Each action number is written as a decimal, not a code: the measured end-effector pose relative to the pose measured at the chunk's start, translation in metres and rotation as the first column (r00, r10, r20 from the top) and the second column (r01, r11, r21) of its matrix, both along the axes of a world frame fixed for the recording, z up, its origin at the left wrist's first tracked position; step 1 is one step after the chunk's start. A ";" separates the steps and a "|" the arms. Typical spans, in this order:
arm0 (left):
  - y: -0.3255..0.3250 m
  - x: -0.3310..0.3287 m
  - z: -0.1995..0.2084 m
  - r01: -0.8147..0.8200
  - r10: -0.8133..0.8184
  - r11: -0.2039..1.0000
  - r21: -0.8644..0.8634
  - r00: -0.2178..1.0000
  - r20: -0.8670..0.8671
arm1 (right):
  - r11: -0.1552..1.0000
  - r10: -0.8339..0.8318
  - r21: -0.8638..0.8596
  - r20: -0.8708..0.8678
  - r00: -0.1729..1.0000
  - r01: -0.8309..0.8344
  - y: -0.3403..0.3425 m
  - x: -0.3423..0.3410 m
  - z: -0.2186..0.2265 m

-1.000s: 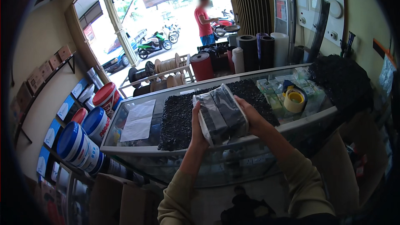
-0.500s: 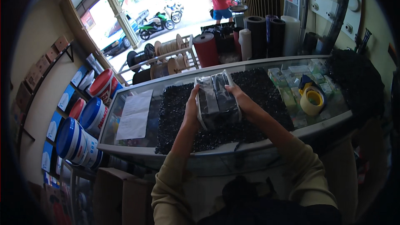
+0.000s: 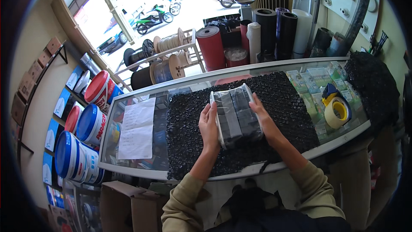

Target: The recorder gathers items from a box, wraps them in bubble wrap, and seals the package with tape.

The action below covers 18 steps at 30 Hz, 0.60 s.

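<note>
Between my two palms is a dark box-shaped package (image 3: 238, 118), wrapped in clear plastic with pale edges and a grey band down its middle. My left hand (image 3: 209, 124) presses its left side, fingers pointing away from me. Against the right side lies my right hand (image 3: 265, 119); some of its fingers are hidden behind the package. Under the package a sheet of black bubble wrap (image 3: 189, 133) spreads over the glass counter. A tape dispenser (image 3: 336, 107) with a yellow-cored roll stands to the right of the sheet.
A handwritten paper (image 3: 136, 129) lies at the counter's left. More black bubble wrap (image 3: 373, 86) is heaped at the right end. Paint buckets (image 3: 79, 157) stand on the left; cable spools (image 3: 171, 66) and upright rolls (image 3: 210, 48) line the far side. An open cardboard box (image 3: 146, 206) sits below.
The package has moved nearer and slightly right with both hands, and my left fingers now lie flatter along its side. Outside, the person in red has moved mostly out of view.
</note>
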<state>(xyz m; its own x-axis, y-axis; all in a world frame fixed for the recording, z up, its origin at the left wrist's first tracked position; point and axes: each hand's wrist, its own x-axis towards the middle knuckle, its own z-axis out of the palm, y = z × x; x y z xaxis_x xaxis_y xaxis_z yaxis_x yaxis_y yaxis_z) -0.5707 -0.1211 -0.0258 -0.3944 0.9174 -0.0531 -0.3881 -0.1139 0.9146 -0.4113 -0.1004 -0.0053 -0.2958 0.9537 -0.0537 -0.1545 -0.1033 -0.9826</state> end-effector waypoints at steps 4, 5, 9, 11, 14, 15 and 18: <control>-0.011 -0.007 0.000 0.053 -0.059 0.996 0.068 0.995 0.075 | 0.999 0.012 0.052 -0.189 0.982 -0.002 -0.005 -0.002 0.005; -0.009 -0.001 0.005 0.083 -0.100 0.984 0.160 0.990 0.102 | 0.995 0.035 0.099 -0.206 0.978 -0.015 -0.004 0.002 0.005; -0.015 0.012 0.025 0.141 -0.148 0.985 0.099 0.987 0.060 | 0.994 0.016 0.112 -0.205 0.979 0.008 -0.003 0.001 0.004; -0.013 0.010 0.019 0.153 -0.160 0.982 0.115 0.985 0.060 | 0.992 -0.010 0.119 -0.186 0.982 0.032 -0.002 0.000 0.001; -0.012 0.009 0.016 0.163 -0.168 0.981 0.103 0.985 0.046 | 0.980 -0.046 0.191 -0.097 0.994 0.064 0.005 0.005 -0.006; -0.013 0.010 0.019 0.146 -0.146 0.985 0.092 0.989 -0.007 | 0.978 -0.057 0.192 -0.099 0.994 0.075 0.010 0.012 -0.006; -0.013 0.007 0.014 0.086 -0.076 0.989 0.119 0.993 -0.091 | 0.759 -0.616 0.552 0.434 0.658 0.346 0.020 0.059 -0.001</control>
